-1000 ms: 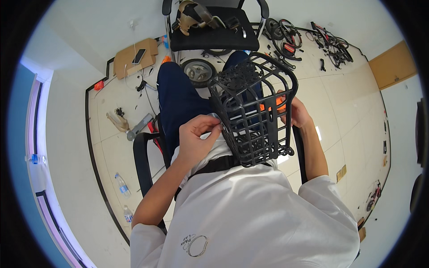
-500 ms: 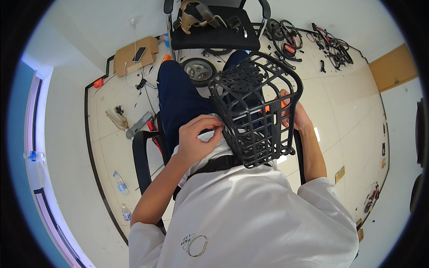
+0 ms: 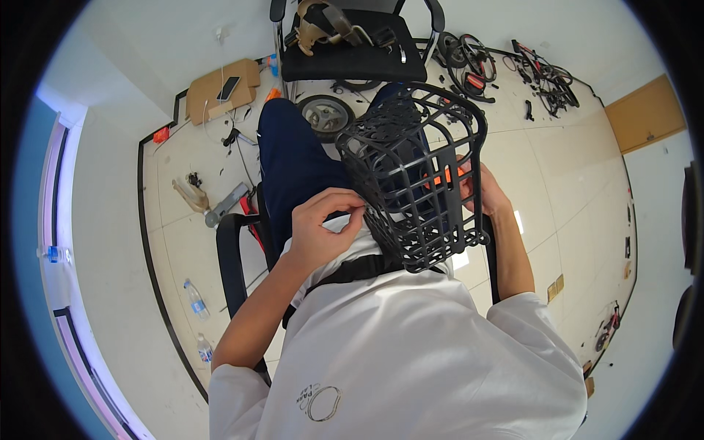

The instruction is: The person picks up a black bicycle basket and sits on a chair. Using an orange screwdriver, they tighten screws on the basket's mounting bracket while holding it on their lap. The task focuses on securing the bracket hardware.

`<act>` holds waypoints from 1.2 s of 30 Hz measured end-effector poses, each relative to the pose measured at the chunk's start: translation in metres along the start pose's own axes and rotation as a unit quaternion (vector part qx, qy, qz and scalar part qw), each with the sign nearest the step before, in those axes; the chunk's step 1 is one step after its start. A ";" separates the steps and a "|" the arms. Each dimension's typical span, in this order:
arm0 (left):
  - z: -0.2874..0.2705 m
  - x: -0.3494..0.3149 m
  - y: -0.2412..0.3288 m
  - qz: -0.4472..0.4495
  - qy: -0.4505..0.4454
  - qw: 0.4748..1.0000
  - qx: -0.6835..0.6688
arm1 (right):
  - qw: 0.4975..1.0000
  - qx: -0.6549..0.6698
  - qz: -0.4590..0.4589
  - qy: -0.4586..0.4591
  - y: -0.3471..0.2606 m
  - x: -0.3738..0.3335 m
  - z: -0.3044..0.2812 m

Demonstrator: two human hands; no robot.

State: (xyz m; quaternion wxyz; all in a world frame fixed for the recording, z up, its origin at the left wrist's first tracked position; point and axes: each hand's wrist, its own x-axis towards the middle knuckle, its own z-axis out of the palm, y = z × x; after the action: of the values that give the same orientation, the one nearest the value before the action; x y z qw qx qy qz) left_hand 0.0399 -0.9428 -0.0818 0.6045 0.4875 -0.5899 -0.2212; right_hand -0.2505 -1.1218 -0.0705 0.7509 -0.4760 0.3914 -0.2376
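A person in a white T-shirt [image 3: 425, 345] and dark blue trousers [image 3: 297, 161] sits in a chair with black armrests [image 3: 233, 257], a tilted black basket [image 3: 455, 213] above the lap between two bare hands. The left hand [image 3: 319, 227] is at the basket's left side, thumb and forefinger drawn together at the tips; whether they pinch a bar or some small piece cannot be told. The right hand [image 3: 485, 192] is at the basket's right side, its fingers bent and partly hidden by the bars, next to an orange piece [image 3: 434, 179] visible through the grid; how firmly it grips anything cannot be told. On the pale tiled floor to the person's left lie two plastic bottles [image 3: 196, 299] and, farther forward, a grey metal part [image 3: 229, 204]. A small wheel [image 3: 323, 119] lies just beyond the knees, near a facing black chair [image 3: 348, 67] whose seat bears a tan and dark object [image 3: 319, 29]. Left of that chair, a phone [image 3: 229, 89] rests on flattened cardboard [image 3: 199, 95]. Off to the right, loose wheels [image 3: 477, 57] and a red-and-black bicycle [image 3: 551, 79] crowd the wall, with a brown panel [image 3: 649, 110] farther right.
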 end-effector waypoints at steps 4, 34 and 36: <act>-0.001 0.001 -0.002 0.001 -0.007 1.000 -0.003 | 0.996 0.047 -0.070 -0.015 -0.015 -0.015 0.034; -0.001 0.005 -0.014 -0.038 -0.033 0.999 -0.022 | 0.967 0.171 -0.153 0.114 -0.032 0.009 0.003; 0.000 0.005 -0.012 -0.038 -0.028 0.999 -0.017 | 0.964 0.186 -0.168 0.088 -0.044 0.024 0.013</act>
State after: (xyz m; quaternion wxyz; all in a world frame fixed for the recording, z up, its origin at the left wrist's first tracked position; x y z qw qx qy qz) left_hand 0.0445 -0.9522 -0.0893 0.5871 0.4928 -0.5837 -0.2679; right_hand -0.2255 -1.1519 -0.0366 0.7384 -0.3637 0.3193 -0.4697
